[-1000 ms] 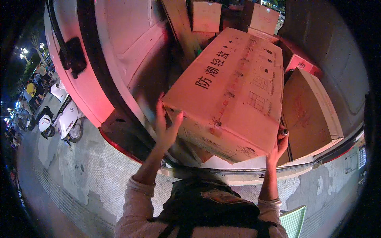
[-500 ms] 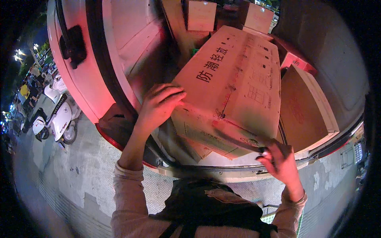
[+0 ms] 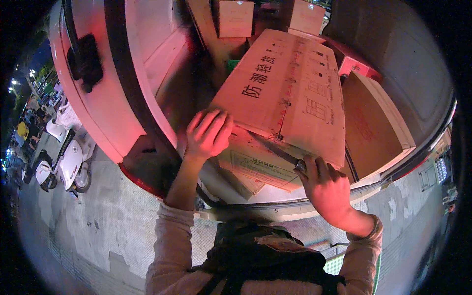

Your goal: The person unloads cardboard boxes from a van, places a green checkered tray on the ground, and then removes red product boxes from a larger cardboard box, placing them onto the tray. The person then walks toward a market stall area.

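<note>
A long cardboard box point(image 3: 268, 105) with dark print lies in the back of a vehicle, its near end toward me. My left hand point(image 3: 209, 135) is closed over the box's near left corner, fingers bent along the edge. In my right hand point(image 3: 327, 189) is a knife point(image 3: 275, 150), gripped by its handle. Its dark, narrow blade points left and lies along the near end, just under the top edge. Whether the blade tip is inside the cardboard I cannot tell. A taped seam runs down the middle of the box top.
An open-sided brown carton point(image 3: 373, 128) leans to the right. Smaller boxes point(image 3: 236, 19) and a red box point(image 3: 361, 69) stand farther in. The vehicle's sill point(image 3: 275, 212) runs in front of me. White scooters point(image 3: 73, 164) are parked outside at the left.
My right hand has moved left with the knife, and the blade now reaches nearer my left hand. The left hand has turned slightly at the box corner.
</note>
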A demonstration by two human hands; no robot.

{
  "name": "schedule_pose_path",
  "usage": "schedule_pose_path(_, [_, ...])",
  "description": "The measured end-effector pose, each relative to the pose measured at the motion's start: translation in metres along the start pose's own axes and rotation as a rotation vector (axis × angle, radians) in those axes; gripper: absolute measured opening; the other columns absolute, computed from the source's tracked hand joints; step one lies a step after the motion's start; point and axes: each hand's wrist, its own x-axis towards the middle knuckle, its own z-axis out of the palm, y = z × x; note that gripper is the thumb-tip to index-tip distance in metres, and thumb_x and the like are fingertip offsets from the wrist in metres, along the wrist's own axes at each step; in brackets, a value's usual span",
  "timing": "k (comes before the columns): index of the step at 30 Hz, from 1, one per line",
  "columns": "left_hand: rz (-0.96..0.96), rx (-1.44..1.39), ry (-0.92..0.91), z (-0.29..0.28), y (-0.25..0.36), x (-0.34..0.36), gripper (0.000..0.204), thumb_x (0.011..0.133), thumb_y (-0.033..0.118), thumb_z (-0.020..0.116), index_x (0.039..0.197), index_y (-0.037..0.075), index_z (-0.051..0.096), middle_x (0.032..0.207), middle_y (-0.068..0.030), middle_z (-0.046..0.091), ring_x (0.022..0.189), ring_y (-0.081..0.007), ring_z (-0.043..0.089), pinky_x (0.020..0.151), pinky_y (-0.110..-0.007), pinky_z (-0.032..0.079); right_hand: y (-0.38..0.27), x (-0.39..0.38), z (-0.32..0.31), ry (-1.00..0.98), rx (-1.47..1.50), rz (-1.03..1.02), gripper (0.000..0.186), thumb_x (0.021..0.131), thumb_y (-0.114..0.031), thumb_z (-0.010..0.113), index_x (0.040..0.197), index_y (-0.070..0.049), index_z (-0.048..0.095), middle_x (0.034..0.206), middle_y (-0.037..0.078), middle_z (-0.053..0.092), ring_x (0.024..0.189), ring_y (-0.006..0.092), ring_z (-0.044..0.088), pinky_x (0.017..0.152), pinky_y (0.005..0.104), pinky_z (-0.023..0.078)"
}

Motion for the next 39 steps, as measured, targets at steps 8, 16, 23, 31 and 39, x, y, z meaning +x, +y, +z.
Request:
schedule_pose_path(8, [-0.070,-0.018,0.022,-0.002,-0.004,-0.003,0.010,0.069,0.001,0.054,0.077,0.001,0.061,0.083,-0.0096,0.061,0.073,-0.0217,0.060,0.060,-0.034,0.047,0.012,-0.029,-0.006,-0.039,-0.124,0.078,0.033,0.076,-0.023,0.063,0.101,-0.004,0.053,0.074,0.008,0.055,0.051,0.0199,0.055,0.040,0.0309,0.043])
schedule_pose_path(16, [-0.304,-0.040,0.193,0.006,0.022,-0.005,0.006,0.074,0.000,0.058,0.080,0.003,0.059,0.072,-0.0102,0.054,0.063,-0.0278,0.051,0.056,-0.037,0.042,0.053,-0.073,-0.040,-0.077,0.284,0.272,0.037,0.068,-0.009,0.067,0.103,-0.004,0.056,0.071,0.008,0.053,0.053,0.0210,0.054,0.046,0.0303,0.044])
schedule_pose_path(23, [-0.438,-0.045,0.248,0.022,0.038,-0.009,0.016,0.074,-0.008,0.047,0.080,0.005,0.054,0.071,-0.0080,0.055,0.065,-0.0263,0.052,0.063,-0.038,0.043,0.148,-0.040,0.020,0.215,0.276,0.422,0.029,0.074,-0.006,0.058,0.102,0.000,0.056,0.091,0.015,0.053,0.079,0.0289,0.054,0.070,0.0329,0.045])
schedule_pose_path(31, [-0.889,0.058,0.295,0.029,0.090,0.000,0.011,0.084,0.002,0.050,0.094,0.000,0.052,0.097,-0.0152,0.055,0.090,-0.0289,0.054,0.075,-0.041,0.045,0.269,0.060,0.102,0.326,0.534,0.384,0.021,0.077,-0.012,0.060,0.095,-0.001,0.058,0.086,0.016,0.058,0.080,0.0302,0.057,0.073,0.0343,0.044])
schedule_pose_path(39, [-1.179,-0.426,0.051,0.033,0.178,0.061,0.073,0.079,0.041,0.052,0.130,0.000,0.021,0.122,-0.0184,0.037,0.111,-0.0279,0.039,0.094,-0.039,0.031,0.386,0.215,0.218,0.218,0.354,0.239,0.028,0.082,-0.023,0.051,0.097,-0.001,0.059,0.091,0.017,0.061,0.077,0.0328,0.061,0.065,0.0401,0.048])
